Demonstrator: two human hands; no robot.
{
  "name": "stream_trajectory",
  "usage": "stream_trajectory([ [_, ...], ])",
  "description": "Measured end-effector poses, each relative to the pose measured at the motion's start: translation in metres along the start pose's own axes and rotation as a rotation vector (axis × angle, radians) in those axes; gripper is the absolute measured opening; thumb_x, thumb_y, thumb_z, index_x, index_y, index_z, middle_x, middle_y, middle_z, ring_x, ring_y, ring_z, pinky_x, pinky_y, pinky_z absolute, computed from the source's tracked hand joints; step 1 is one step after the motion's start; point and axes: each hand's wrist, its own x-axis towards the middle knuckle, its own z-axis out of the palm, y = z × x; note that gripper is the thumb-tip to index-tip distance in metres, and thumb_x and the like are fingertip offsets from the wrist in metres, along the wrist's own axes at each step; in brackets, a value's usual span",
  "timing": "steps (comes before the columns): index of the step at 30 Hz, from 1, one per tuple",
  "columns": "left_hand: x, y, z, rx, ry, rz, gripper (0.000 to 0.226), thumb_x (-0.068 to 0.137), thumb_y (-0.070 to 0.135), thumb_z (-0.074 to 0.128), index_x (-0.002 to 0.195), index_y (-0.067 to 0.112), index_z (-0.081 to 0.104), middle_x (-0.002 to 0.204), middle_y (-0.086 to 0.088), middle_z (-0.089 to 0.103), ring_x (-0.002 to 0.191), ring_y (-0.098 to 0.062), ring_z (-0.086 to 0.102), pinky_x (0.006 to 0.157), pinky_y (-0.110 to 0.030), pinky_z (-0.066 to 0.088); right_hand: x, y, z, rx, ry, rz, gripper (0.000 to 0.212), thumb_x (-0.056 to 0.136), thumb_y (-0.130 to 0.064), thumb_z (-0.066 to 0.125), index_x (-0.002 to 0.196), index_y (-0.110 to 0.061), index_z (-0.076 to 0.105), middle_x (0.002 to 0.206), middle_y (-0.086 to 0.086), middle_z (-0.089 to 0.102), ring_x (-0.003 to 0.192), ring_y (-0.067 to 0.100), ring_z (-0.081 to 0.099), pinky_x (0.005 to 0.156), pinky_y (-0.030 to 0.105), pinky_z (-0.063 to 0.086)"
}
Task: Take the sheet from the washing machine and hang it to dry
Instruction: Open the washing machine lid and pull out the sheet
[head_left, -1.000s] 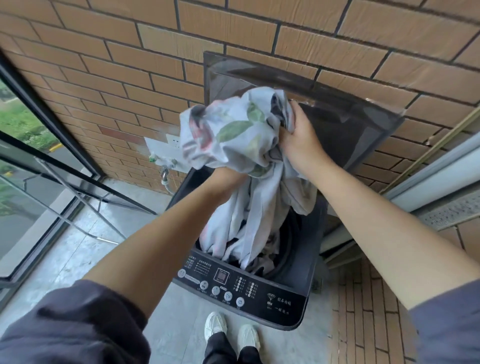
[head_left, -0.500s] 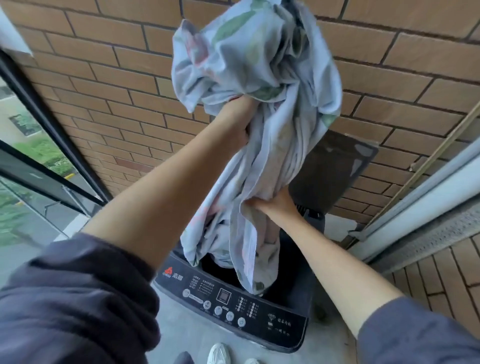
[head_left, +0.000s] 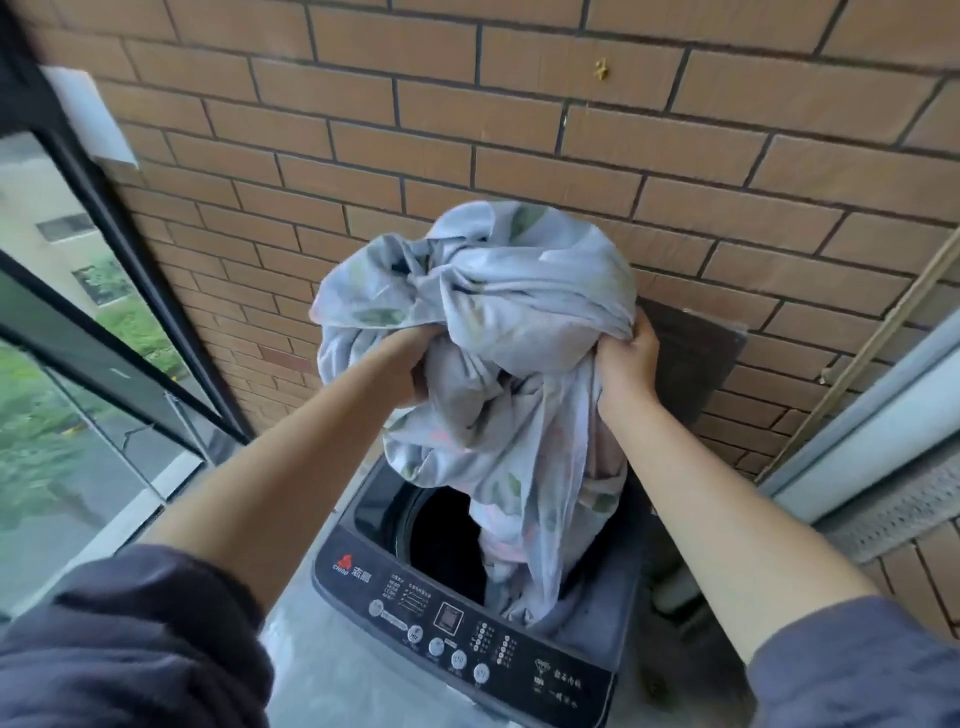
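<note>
Head view, looking down along two bare forearms: the sheet (head_left: 519, 312) is held up above the open washing machine (head_left: 467, 639), in front of the brick wall (head_left: 519, 130). It is a pale grey-lilac cloth printed with faded green leaves and soft pink patches. The upper part is bunched into a big, rounded, heavily creased bundle, with folds twisted across one another like a loose knot. Below the bundle the cloth narrows into a long rumpled tail that hangs down over the right side of the dark drum opening (head_left: 441, 540). Its lowest tip reaches the grey top deck near the front rim; whether it rests there or hangs just clear cannot be told.

Both hands are closed on the cloth. The left hand (head_left: 415, 364) is pushed into the left underside of the bundle, its fingers mostly buried in the folds and gripping them. The right hand (head_left: 626, 358) holds the bundle's right edge, fingers curled over a gathered fold with the back of the hand facing the camera. The two hands are at about the same height, with the bundle between and above them.

The machine's lid (head_left: 691, 358) stands open against the wall behind the right hand. The control panel (head_left: 452, 618), with round buttons and a small display, faces the camera. Dark sleeves (head_left: 130, 639) are pushed up on both arms. A glass window (head_left: 78, 415) with dark frames runs along the left.
</note>
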Motion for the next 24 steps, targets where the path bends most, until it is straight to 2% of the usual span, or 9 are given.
stream_trajectory([
  [3, -0.017, -0.006, -0.003, 0.246, -0.026, -0.084, 0.038, 0.089, 0.042, 0.052, 0.104, 0.008, 0.06, 0.107, -0.011, 0.066, 0.096, -0.025, 0.062, 0.081, -0.041, 0.052, 0.005, -0.017, 0.001, 0.008, -0.006, 0.004, 0.015, 0.093, -0.016, 0.052, 0.095, -0.021, 0.066, 0.1, 0.004, 0.069, 0.099, 0.025, 0.065, 0.094, 0.044, 0.052],
  [7, -0.058, 0.023, -0.03, 0.945, 0.026, -0.002, 0.052, 0.096, 0.052, 0.032, 0.096, 0.011, 0.063, 0.105, -0.009, 0.068, 0.095, -0.023, 0.064, 0.084, -0.038, 0.05, 0.009, -0.041, 0.004, 0.039, -0.048, -0.055, 0.015, 0.087, -0.018, 0.053, 0.091, -0.019, 0.067, 0.102, 0.009, 0.069, 0.101, 0.029, 0.064, 0.094, 0.048, 0.051],
  [11, -0.093, 0.055, -0.055, 1.469, 0.468, 0.643, 0.079, 0.062, 0.082, 0.051, 0.114, 0.021, 0.055, 0.111, -0.003, 0.059, 0.094, -0.021, 0.055, 0.083, -0.036, 0.049, 0.014, -0.058, 0.008, 0.011, -0.074, -0.095, 0.018, 0.081, -0.028, 0.055, 0.092, -0.021, 0.068, 0.099, 0.005, 0.07, 0.097, 0.025, 0.066, 0.092, 0.048, 0.052],
  [13, -0.101, 0.059, -0.053, 1.324, 0.671, 1.004, 0.085, 0.053, 0.081, 0.056, 0.108, 0.016, 0.047, 0.112, -0.005, 0.047, 0.1, -0.023, 0.045, 0.087, -0.044, 0.045, 0.015, -0.064, 0.012, 0.016, -0.107, -0.114, 0.014, 0.082, -0.028, 0.056, 0.09, -0.024, 0.067, 0.098, 0.003, 0.071, 0.097, 0.023, 0.067, 0.091, 0.048, 0.053],
  [15, -0.102, 0.064, -0.041, 1.237, 0.645, 1.247, 0.093, 0.052, 0.075, 0.059, 0.122, 0.018, 0.038, 0.13, -0.01, 0.036, 0.12, -0.028, 0.036, 0.1, -0.054, 0.037, 0.012, -0.07, 0.018, 0.006, -0.13, -0.137, 0.013, 0.087, -0.02, 0.055, 0.083, -0.028, 0.065, 0.094, 0.002, 0.07, 0.097, 0.025, 0.066, 0.09, 0.048, 0.053],
  [18, -0.086, 0.063, -0.016, 1.32, 0.277, 1.07, 0.133, 0.044, 0.073, 0.07, 0.146, 0.039, -0.009, 0.157, 0.004, -0.01, 0.145, -0.028, -0.009, 0.109, -0.066, 0.01, 0.006, -0.074, 0.025, 0.003, -0.184, -0.165, 0.022, 0.09, -0.014, 0.053, 0.078, -0.029, 0.064, 0.091, 0.0, 0.07, 0.096, 0.025, 0.066, 0.089, 0.045, 0.054],
  [20, -0.074, 0.056, 0.002, 1.326, 0.17, 0.926, 0.142, 0.047, 0.068, 0.077, 0.146, 0.034, -0.019, 0.156, 0.006, -0.018, 0.144, -0.02, -0.016, 0.112, -0.059, 0.005, 0.0, -0.075, 0.033, -0.025, -0.237, -0.189, 0.024, 0.089, -0.016, 0.053, 0.076, -0.032, 0.066, 0.09, -0.003, 0.07, 0.093, 0.022, 0.067, 0.085, 0.04, 0.055],
  [22, -0.068, 0.049, 0.016, 1.283, 0.049, 0.8, 0.118, 0.06, 0.055, 0.081, 0.149, 0.023, 0.01, 0.155, -0.004, 0.011, 0.142, -0.019, 0.01, 0.116, -0.039, 0.01, -0.004, -0.078, 0.042, -0.01, -0.273, -0.184, 0.023, 0.089, -0.016, 0.055, 0.076, -0.031, 0.067, 0.087, -0.005, 0.07, 0.089, 0.019, 0.066, 0.082, 0.036, 0.054],
  [24, -0.074, 0.037, 0.031, 1.105, -0.035, 0.693, 0.057, 0.075, 0.033, 0.078, 0.122, 0.02, 0.049, 0.126, -0.007, 0.051, 0.107, -0.016, 0.047, 0.101, -0.024, 0.039, -0.007, -0.081, 0.052, -0.019, -0.294, -0.203, 0.02, 0.089, -0.015, 0.056, 0.077, -0.027, 0.064, 0.084, -0.005, 0.067, 0.087, 0.018, 0.063, 0.081, 0.037, 0.053],
])
